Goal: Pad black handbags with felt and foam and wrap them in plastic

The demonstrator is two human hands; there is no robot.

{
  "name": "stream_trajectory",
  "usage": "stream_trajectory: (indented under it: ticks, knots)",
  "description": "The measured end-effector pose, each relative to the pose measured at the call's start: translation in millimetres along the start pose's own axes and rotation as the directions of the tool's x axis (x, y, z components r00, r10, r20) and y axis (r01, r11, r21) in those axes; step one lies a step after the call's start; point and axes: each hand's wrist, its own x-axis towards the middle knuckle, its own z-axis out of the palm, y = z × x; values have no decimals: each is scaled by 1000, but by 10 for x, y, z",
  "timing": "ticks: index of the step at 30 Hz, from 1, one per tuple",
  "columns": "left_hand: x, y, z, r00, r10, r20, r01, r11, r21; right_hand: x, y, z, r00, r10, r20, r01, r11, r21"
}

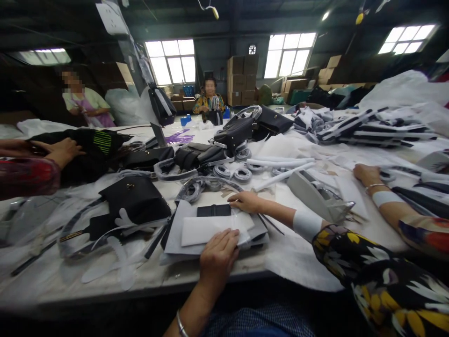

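Observation:
A white sheet (196,230) and clear plastic lie on a flat pale-wrapped bundle (174,238), with black material showing at its edges. Behind the white sheet rests a small black wallet (214,210) with a narrow strap across it. My left hand (219,252) lies on the sheet's near right part, fingers stretched and palm down. At the wallet's right end, my right hand (247,202) has its fingers bent together on the corner; the underside of its grip is hidden. A black handbag (135,199) lies just left of the bundle.
Black bags (236,131) and coiled plastic-wrapped straps (233,173) crowd the table behind. A grey tape dispenser (315,194) stands at right, near a co-worker's hand (367,174). Another co-worker's hand (66,150) touches dark fabric at left. The table's near edge (147,290) runs in front.

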Motion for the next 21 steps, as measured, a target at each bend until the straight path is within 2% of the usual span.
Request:
stream_trajectory:
  ticks: [3, 6, 9, 11, 13, 16, 18, 21]
  knots:
    - [34, 20, -66, 996, -59, 72, 60, 998, -17, -430, -262, 96, 986, -115, -122, 109, 993, -51]
    - [60, 14, -135, 988, -88, 130, 91, 996, -20, -881, -422, 365, 942, -295, -161, 262, 945, -196]
    - [78, -54, -256, 974, 45, 223, -41, 999, -25, -1135, -399, 657, 912, -367, -184, 289, 892, -346]
    - [82, -143, -391, 935, 163, 315, -173, 985, 2, -1167, -331, 767, 895, -394, -211, 283, 865, -415]
    - [72, -264, -570, 896, 213, 389, -262, 962, 78, -1147, -280, 791, 881, -414, -230, 283, 850, -445]
    - [9, -485, -852, 889, 159, 429, -282, 928, 242, -1164, -316, 755, 870, -424, -252, 287, 851, -439]
    - [-67, -629, -972, 888, 121, 444, -276, 912, 303, -1249, -420, 774, 860, -397, -319, 263, 883, -390]
    - [-194, -781, -987, 884, 124, 451, -282, 910, 304, -1412, -625, 945, 857, -258, -447, 223, 966, -130]
